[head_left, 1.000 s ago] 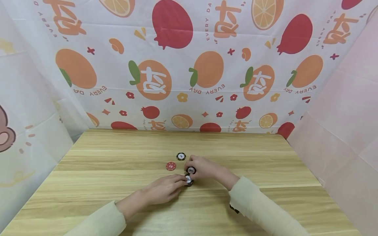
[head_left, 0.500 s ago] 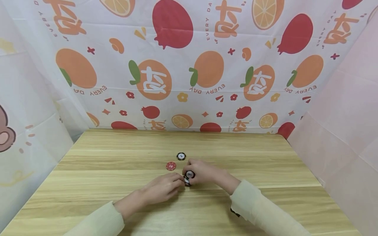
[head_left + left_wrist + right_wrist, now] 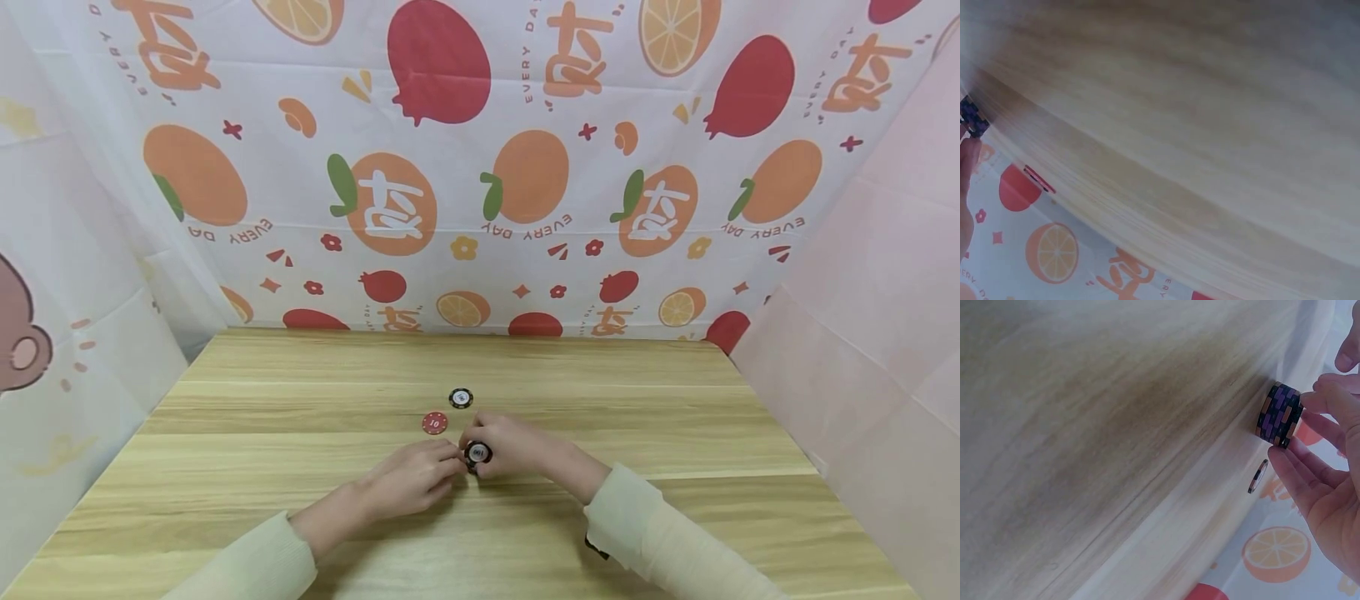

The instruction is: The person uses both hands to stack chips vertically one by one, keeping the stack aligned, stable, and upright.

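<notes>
Two hands in pale green sleeves meet near the middle of a light wooden table (image 3: 300, 417), seen from above in the head view. Between them stands a short stack of black poker chips (image 3: 477, 454), resting on the table just below the centre of the frame. The right hand (image 3: 513, 443) comes in from the lower right, its fingers curled around the stack and touching its sides; the right wrist view shows the fingertips (image 3: 1300, 462) against the striped purple and orange chip edges. The left hand (image 3: 411, 479) reaches in from the lower left, its fingertips pressed together against the left side of the same stack. Just above and left of the hands lies a single red chip (image 3: 434, 423) marked 10, flat on the table. A little farther up lies a single black chip (image 3: 461, 398), also flat and apart from the red one. Behind the table hangs a white backdrop (image 3: 480, 167) printed with oranges and red fruit.
</notes>
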`<control>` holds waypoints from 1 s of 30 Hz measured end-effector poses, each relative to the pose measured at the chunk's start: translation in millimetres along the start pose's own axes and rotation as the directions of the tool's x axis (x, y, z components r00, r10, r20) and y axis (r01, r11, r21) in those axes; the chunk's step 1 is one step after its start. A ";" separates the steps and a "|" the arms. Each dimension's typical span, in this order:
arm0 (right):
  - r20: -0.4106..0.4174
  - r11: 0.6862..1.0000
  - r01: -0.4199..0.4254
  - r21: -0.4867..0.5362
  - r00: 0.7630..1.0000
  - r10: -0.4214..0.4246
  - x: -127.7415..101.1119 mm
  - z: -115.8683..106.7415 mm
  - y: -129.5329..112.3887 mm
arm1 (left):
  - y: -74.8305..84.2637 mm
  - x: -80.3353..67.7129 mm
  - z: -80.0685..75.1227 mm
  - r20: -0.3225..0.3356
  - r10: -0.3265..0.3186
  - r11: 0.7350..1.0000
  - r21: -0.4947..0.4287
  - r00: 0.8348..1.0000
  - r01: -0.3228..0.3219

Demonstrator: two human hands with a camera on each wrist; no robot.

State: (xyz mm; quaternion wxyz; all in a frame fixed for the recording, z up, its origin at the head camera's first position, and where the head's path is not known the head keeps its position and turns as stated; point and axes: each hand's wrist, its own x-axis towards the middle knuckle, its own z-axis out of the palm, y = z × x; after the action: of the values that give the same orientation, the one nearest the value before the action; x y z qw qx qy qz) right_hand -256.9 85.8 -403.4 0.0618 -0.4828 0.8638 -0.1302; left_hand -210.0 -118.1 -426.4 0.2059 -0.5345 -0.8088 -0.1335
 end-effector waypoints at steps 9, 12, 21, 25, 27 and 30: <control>0.020 1.000 -0.020 0.011 1.000 0.020 -1.5 -0.6 -2.7 | 3.2 0.9 -0.6 0.030 -0.046 0.999 0.023 0.998 0.046; 0.017 1.000 -0.013 0.023 1.000 0.013 -2.1 0.8 -2.0 | 4.0 0.9 0.8 0.053 -0.057 0.998 0.017 0.997 0.056; 0.035 0.999 -0.042 0.018 0.999 0.041 -2.9 1.5 -5.5 | 7.4 -1.2 3.7 0.112 -0.074 0.997 0.006 0.991 0.073; 0.061 0.998 -0.058 -0.005 0.996 0.058 -4.2 1.0 -7.9 | 8.6 -2.1 5.7 0.112 -0.062 0.998 0.006 0.992 0.062; 0.067 0.998 -0.060 -0.018 0.996 0.062 -4.8 1.4 -8.1 | 8.8 -2.3 6.8 0.109 -0.055 0.998 0.010 0.993 0.054; 0.069 0.998 -0.064 -0.017 0.995 0.065 -5.4 1.8 -8.1 | 9.0 -2.6 8.0 0.102 -0.047 0.999 0.020 0.994 0.046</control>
State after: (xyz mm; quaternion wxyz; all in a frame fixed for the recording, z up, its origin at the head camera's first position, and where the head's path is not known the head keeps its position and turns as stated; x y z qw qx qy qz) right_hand -247.0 86.0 -402.9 0.0925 -0.4593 0.8772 -0.1046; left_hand -202.4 -113.2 -434.7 0.1655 -0.5198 -0.8317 -0.1034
